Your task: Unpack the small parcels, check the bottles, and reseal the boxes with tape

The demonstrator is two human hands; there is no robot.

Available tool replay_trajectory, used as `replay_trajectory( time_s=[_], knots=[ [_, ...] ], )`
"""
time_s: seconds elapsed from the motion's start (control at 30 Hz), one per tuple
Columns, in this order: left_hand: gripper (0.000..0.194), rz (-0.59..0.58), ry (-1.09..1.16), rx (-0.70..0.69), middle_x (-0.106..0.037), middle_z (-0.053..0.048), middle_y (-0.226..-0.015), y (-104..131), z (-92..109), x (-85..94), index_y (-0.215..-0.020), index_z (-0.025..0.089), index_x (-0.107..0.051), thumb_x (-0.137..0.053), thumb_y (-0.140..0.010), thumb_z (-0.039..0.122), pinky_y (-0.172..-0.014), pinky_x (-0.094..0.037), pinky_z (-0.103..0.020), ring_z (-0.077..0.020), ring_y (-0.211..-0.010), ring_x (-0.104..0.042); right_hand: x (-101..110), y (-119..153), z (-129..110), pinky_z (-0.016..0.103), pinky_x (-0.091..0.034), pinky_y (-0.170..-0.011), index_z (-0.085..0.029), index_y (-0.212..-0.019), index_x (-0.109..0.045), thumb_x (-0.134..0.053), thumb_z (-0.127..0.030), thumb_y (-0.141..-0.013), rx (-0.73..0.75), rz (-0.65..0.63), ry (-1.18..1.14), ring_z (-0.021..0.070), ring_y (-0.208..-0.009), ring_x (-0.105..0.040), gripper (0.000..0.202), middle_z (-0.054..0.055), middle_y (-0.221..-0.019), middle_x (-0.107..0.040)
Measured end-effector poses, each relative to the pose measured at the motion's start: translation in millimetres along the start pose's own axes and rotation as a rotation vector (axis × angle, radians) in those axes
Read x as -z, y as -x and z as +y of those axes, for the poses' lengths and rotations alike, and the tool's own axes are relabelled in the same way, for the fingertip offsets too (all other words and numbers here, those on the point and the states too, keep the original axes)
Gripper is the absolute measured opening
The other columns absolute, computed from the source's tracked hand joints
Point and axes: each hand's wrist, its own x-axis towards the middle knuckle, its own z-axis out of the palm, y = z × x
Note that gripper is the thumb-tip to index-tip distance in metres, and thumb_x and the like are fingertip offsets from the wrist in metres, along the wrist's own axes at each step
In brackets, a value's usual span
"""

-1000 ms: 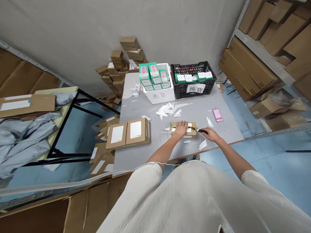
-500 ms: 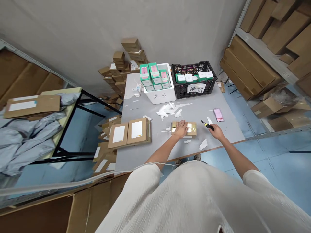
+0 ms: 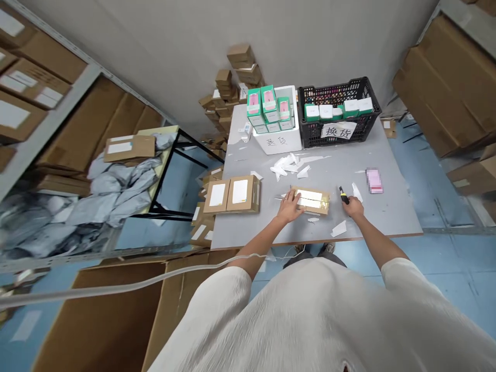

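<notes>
On the grey table, a small taped cardboard box (image 3: 323,205) with a white label lies near the front edge. My left hand (image 3: 290,206) rests on its left end, fingers spread. To the right of the box, my right hand (image 3: 353,206) is closed around a black and yellow utility knife (image 3: 344,196), which points up and away from me. White paper scraps (image 3: 285,165) lie beyond the box, and a smaller scrap (image 3: 339,228) lies in front of it. A pink item (image 3: 374,181) is to the right of my right hand.
A white bin (image 3: 278,142) of green boxes and a black crate (image 3: 339,134) stand at the table's back. Two labelled cartons (image 3: 244,195) sit left. Grey bags (image 3: 112,188) cover a side table. A large open carton (image 3: 116,305) is at the lower left.
The view has shifted left. The small box is slightly turned, with more of its label uncovered by my left hand. The knife in my right hand now points more directly away from me.
</notes>
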Motion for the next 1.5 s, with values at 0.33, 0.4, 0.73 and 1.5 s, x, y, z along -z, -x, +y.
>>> replay_trajectory(
  time_s=[0.33, 0.4, 0.73, 1.5],
  knots=[
    [0.092, 0.067, -0.052, 0.086, -0.037, -0.017, -0.176, -4, 19, -11.7, -0.171, 0.024, -0.037, -0.059, -0.098, 0.075, -0.127, -0.036, -0.057, -0.0445, -0.158, -0.036, -23, -38, 19, 0.044, -0.053, -0.103, -0.012, -0.136, -0.067, -0.065, -0.037, -0.103, 0.042, 0.024, 0.127, 0.0363, -0.130, -0.064, 0.041, 0.025, -0.138, -0.065],
    [0.093, 0.079, -0.038, 0.116, -0.036, -0.018, -0.176, -6, 22, -14.2, -0.171, 0.024, -0.036, -0.058, -0.098, 0.077, -0.127, -0.034, -0.058, -0.0458, -0.159, -0.034, -24, -41, 25, 0.046, -0.052, -0.102, -0.012, -0.132, -0.069, -0.068, -0.036, -0.101, 0.058, 0.032, 0.108, 0.0376, -0.128, -0.065, 0.039, 0.026, -0.135, -0.066],
    [0.098, 0.104, 0.044, 0.134, -0.036, -0.018, -0.175, -17, 18, -16.1, -0.170, 0.028, -0.037, -0.070, -0.090, 0.075, -0.126, -0.034, -0.059, -0.0457, -0.157, -0.035, -4, -25, -12, 0.042, -0.055, -0.105, -0.021, -0.138, -0.068, -0.056, -0.048, -0.103, 0.309, 0.077, -0.456, 0.0271, -0.113, -0.070, 0.046, 0.015, -0.130, -0.074],
    [0.089, 0.203, 0.323, -0.119, -0.044, -0.018, -0.172, -27, -30, 25.6, -0.171, 0.018, -0.024, -0.055, -0.088, 0.020, -0.135, -0.033, -0.053, -0.0329, -0.162, -0.040, 25, 47, -86, 0.041, -0.057, -0.104, -0.023, -0.143, -0.064, -0.054, -0.040, -0.104, 0.433, -0.014, -0.135, 0.0243, -0.102, -0.071, 0.044, 0.013, -0.137, -0.065]
  ],
)
